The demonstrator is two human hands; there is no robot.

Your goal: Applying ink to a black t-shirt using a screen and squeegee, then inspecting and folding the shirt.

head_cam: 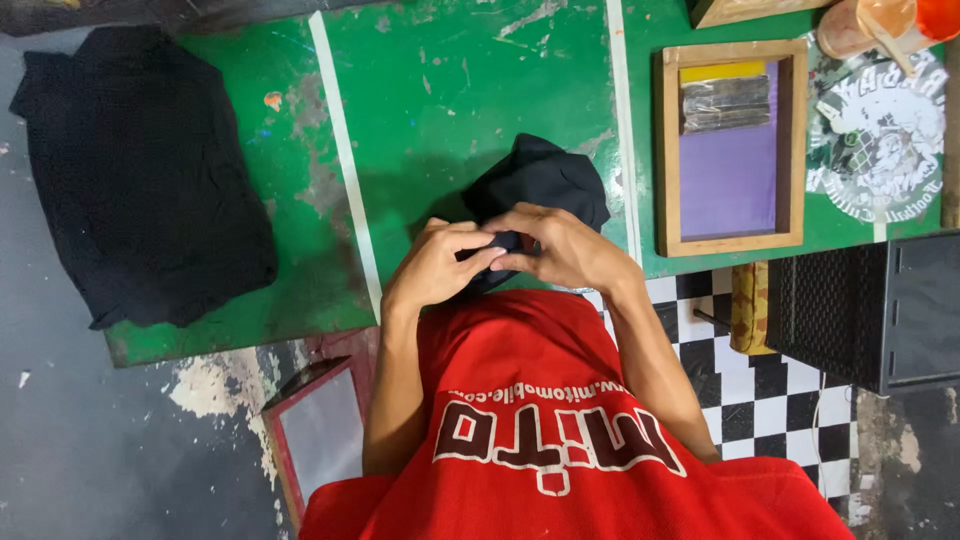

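Observation:
A small black cloth item, bunched like a cap or folded garment, lies on the green table near its front edge. My left hand and my right hand meet at its near edge, fingers pinching the black fabric between them. A larger folded stack of black fabric rests at the table's left end, overhanging the edge. My red shirt fills the bottom of the view.
A wooden-framed printing screen with purple mesh sits at right, a round printed design beside it. A black crate stands on the checkered floor. A red-framed panel leans below the table.

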